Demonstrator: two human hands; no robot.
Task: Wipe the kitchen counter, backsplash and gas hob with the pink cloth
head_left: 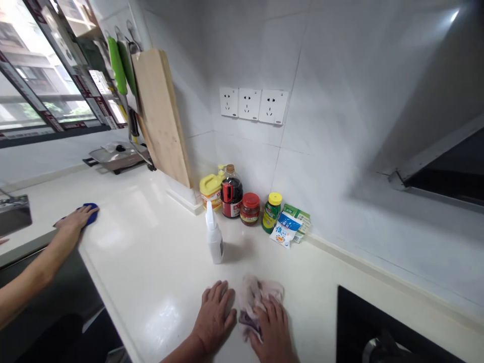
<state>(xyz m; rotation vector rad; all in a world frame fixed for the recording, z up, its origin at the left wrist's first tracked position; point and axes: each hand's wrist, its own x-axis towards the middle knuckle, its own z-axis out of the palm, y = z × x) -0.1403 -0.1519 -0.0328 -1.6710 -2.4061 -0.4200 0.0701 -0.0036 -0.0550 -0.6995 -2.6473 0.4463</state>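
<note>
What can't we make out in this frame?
All in the head view:
Right hand: gripping or just pressing the pink cloth; its back hides the palm.
Left hand: palm, hidden by its own back.
Black cooktop: cut off by the bottom edge.
Sink: cut off by the left edge.
White packet: fine print too small.

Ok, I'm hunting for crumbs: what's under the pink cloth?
The pink cloth lies bunched on the white counter, which shows around its edges. The right hand rests on top. The patch directly beneath is covered, so I can't say whether crumbs are there.
</note>
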